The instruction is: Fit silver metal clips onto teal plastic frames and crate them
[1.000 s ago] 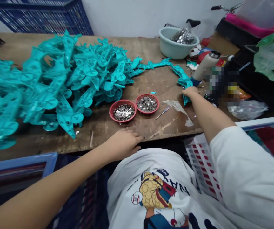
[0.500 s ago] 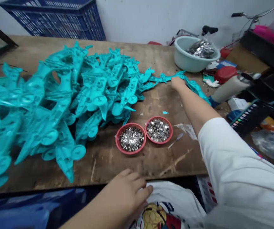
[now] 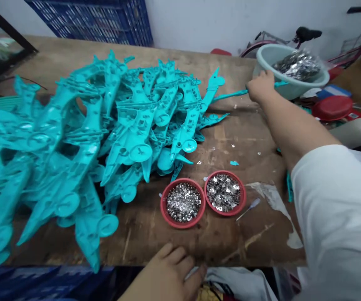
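Right hand (image 3: 261, 85): you've swept it up the table – now closed on a teal plastic piece (image 3: 230, 95), beside the pale bowl (image 3: 263, 62).
Left hand (image 3: 170, 274): still loosely open, resting at the table edge (image 3: 199, 251).

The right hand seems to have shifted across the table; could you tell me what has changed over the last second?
The right hand went from the table's right edge to the far side by the pale bowl, gripping a teal plastic strip. The left hand stayed at the near table edge; the two red dishes and the teal pile did not move.
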The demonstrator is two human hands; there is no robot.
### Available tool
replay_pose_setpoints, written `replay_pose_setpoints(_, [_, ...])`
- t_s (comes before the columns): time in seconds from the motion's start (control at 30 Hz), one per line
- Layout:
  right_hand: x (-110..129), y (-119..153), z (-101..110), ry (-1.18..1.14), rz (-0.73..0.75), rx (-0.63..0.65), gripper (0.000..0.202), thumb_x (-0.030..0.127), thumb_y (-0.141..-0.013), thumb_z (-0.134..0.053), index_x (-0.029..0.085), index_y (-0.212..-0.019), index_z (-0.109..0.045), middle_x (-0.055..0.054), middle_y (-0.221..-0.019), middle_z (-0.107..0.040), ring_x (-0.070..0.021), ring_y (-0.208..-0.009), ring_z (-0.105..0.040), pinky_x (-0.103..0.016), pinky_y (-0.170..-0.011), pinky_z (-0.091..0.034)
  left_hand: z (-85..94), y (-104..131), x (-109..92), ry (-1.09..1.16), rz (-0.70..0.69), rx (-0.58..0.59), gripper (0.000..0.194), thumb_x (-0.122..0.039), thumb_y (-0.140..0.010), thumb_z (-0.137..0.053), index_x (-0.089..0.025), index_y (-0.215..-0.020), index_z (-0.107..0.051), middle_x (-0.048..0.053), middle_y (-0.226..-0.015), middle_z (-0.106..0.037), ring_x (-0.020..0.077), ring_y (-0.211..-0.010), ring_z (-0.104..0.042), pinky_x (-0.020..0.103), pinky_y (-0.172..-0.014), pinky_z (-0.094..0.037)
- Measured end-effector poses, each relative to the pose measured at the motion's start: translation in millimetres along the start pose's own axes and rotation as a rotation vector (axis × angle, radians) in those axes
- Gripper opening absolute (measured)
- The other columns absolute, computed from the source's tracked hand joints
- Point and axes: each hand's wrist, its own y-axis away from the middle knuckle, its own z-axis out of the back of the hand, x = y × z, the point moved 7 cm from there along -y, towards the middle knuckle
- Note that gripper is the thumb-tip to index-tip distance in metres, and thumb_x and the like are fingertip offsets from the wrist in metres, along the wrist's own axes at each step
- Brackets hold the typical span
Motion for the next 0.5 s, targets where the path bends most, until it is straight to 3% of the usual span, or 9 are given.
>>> replay_pose_setpoints(0.07, [-6, 12, 15, 0.005, -0.072, 0.108, 0.034, 0.003, -0.123, -0.074, -0.014, -0.151, -0.084, -0.047, -0.164, -0.074, -0.0421, -0.170, -0.066, -0.055, -0.127, -0.045, 0.6, -7, 1, 0.038, 0.024, 0.138, 0.037, -0.044, -0.120, -0.093, -0.028, -0.152, -0.086, 0.003, -0.119, -0.095, 0.0294, -0.103, -0.092, 0.044, -0.091, -0.071])
replay_pose_setpoints(0.13, [-10, 31, 28, -0.009, -0.104, 0.130, 0.045, 0.005, -0.120, -0.080, -0.009, -0.163, -0.083, -0.047, -0.165, -0.075, -0.0426, -0.164, -0.073, -0.050, -0.122, -0.051, 5.2, -16, 4, 0.065, 0.070, 0.275, 0.038, -0.042, -0.123, -0.088, -0.028, -0.158, -0.086, 0.007, -0.134, -0.096, 0.0339, -0.119, -0.094, 0.049, -0.104, -0.074])
replay_pose_setpoints(0.27, [-13, 80, 40, 0.000, -0.145, 0.083, 0.049, 0.007, -0.126, -0.062, -0.004, -0.169, -0.083, -0.041, -0.169, -0.076, -0.0451, -0.172, -0.066, -0.054, -0.134, -0.051, 16.3, -32, 12, 0.039, 0.148, 0.368, 0.031, -0.032, -0.125, -0.084, -0.022, -0.153, -0.088, 0.013, -0.148, -0.093, 0.0397, -0.139, -0.092, 0.055, -0.120, -0.073])
replay_pose_setpoints(0.4, [-1, 121, 67, 0.048, -0.124, -0.102, 0.061, 0.007, -0.131, -0.036, -0.003, -0.166, -0.085, -0.034, -0.176, -0.074, -0.0462, -0.180, -0.049, -0.061, -0.144, -0.036, 12.5, -40, 25, -0.080, 0.180, 0.360, 0.022, -0.031, -0.124, -0.084, -0.019, -0.142, -0.089, 0.014, -0.137, -0.095, 0.0401, -0.128, -0.094, 0.049, -0.106, -0.072])
replay_pose_setpoints(0.5, [5, 144, 95, 0.055, -0.122, -0.130, 0.059, 0.004, -0.131, -0.037, -0.006, -0.165, -0.085, -0.037, -0.173, -0.073, -0.0460, -0.177, -0.048, -0.060, -0.138, -0.034, 7.3, -44, 32, -0.149, 0.168, 0.342, 0.018, -0.030, -0.125, -0.082, -0.019, -0.137, -0.089, 0.015, -0.131, -0.095, 0.0374, -0.120, -0.094, 0.044, -0.094, -0.067])
